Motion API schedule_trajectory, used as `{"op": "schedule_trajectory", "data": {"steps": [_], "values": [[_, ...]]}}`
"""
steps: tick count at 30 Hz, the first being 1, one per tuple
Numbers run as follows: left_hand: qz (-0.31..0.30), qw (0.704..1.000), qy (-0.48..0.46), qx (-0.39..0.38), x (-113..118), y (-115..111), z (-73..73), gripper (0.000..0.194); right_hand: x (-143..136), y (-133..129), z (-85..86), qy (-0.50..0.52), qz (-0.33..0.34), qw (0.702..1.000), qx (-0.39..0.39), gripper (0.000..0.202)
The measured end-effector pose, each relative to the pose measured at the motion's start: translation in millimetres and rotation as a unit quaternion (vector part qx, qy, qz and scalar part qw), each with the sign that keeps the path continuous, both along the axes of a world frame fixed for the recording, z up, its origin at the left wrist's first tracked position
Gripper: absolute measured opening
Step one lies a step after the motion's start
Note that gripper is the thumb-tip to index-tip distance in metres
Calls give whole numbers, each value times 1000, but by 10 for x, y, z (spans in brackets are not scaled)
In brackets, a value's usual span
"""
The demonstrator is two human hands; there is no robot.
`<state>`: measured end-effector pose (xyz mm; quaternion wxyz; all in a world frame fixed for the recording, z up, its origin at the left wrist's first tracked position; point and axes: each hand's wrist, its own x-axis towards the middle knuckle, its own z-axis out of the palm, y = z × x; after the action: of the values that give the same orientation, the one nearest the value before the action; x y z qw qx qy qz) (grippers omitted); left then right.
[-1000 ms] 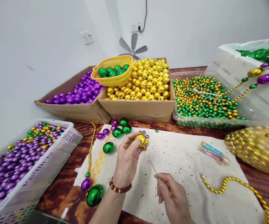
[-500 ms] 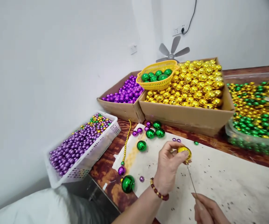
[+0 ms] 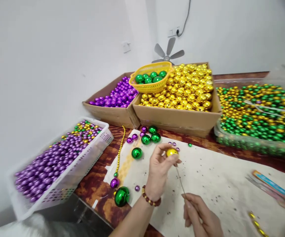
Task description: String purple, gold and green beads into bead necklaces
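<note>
Between the fingertips and thumb of my left hand point(image 3: 159, 169) is a shiny gold ball point(image 3: 172, 152), held above the white sheet. My right hand point(image 3: 201, 212) pinches a thin needle-like rod point(image 3: 181, 181), which slants up to the underside of that ball. Whether its tip is inside the ball is hidden by my fingers. Left of my wrist lies a string of gold beads point(image 3: 120, 149), running down to a purple ball point(image 3: 114, 183) and a large green ball point(image 3: 122, 196). Loose green balls point(image 3: 136, 153) and purple balls point(image 3: 129, 140) lie beyond my left hand.
A cardboard box of gold balls point(image 3: 177, 116) stands behind, with a yellow basket point(image 3: 149, 87) of green balls on its corner. A purple-ball box point(image 3: 107, 114), white crate point(image 3: 68, 184) and clear bin point(image 3: 256, 143) flank it. Scissors point(image 3: 263, 189) and a blue-orange tool point(image 3: 270, 181) lie right.
The view has swung right, bringing the scissors and more of the clear bin into sight. Both hands keep their holds on the gold ball and the needle-like rod.
</note>
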<state>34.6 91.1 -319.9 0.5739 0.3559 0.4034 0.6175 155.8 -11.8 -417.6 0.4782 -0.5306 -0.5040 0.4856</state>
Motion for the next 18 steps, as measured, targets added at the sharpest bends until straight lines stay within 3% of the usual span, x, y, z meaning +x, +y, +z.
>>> {"op": "schedule_trajectory", "data": {"steps": [8, 18], "values": [[-16, 996, -85, -18, -53, 109, -8, 14, 13, -114, -100, -43, 34, 997, 51, 26], [-24, 1000, 5, 1, 60, -72, -44, 23, -53, -8, 55, -70, 10, 996, 61, 25]]}}
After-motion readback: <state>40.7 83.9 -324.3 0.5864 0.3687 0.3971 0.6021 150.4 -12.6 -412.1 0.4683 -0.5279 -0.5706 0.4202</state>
